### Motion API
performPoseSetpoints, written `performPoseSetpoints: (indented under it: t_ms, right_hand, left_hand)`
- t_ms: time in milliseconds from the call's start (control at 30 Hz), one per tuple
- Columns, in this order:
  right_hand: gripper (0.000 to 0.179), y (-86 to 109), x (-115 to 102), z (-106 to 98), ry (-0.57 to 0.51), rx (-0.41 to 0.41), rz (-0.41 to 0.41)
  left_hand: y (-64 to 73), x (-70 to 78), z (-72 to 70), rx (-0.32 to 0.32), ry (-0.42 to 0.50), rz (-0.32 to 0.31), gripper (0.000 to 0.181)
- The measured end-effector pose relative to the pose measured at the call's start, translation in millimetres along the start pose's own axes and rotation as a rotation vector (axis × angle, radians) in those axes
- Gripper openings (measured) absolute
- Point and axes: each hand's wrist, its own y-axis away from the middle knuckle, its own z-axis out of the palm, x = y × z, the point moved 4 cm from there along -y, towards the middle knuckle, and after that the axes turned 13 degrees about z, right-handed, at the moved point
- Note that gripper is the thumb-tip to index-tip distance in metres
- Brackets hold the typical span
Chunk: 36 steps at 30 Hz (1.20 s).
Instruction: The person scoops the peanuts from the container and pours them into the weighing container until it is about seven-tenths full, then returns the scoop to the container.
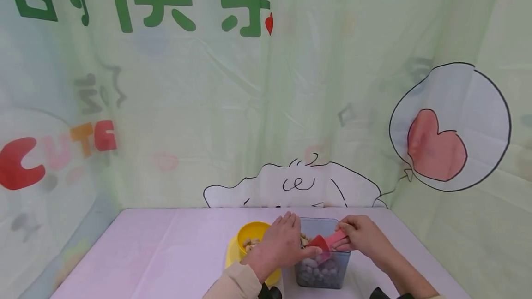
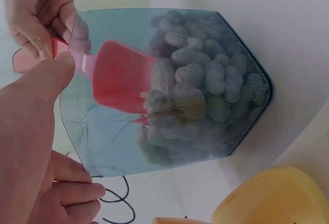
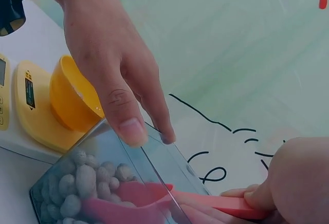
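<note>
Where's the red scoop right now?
In the head view the red scoop sits inside the clear container of peanuts, right of the yellow bowl. The right hand pinches its handle; the left hand grips the container's rim.

Pale pink table, clear bin of peanuts, yellow scale carrying yellow bowl

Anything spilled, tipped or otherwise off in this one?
Nothing stands out. The clear tub of peanuts sits upright, steadied by the left hand; the right hand holds the red scoop inside it. The yellow bowl holds its peanuts; none lie loose on the table.
</note>
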Motion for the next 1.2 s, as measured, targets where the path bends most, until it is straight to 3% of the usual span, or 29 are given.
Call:
performPoseSetpoints:
  t_ms: [167,433,667,900,1200]
  right_hand:
    - [0.026,-3.5,3,-1,-0.052,-0.023,0.013]
    - [0.023,2.7,-5,5,0.151,0.064,-0.097]
    - [0.026,-0.8,0,3,-0.003,0.016,-0.015]
    - [0.031,-1.1,10,-2,-0.173,-0.066,-0.005]
    - [0.029,1.0,5,5,-0.219,-0.145,-0.027]
  left_hand:
    - [-0.8,-0.5,1.1,-0.007,-0.014,-0.006,0.099]
    - [-1.9,2.2,0.9,-0.014,-0.017,-0.001,0.098]
    - [-2.7,2.0,1.0,-0.015,-0.014,-0.011,0.098]
    - [-3.1,2.1,1.8,-0.017,0.016,-0.006,0.097]
    - [-2.7,-0.1,1.5,-0.024,0.014,-0.011,0.095]
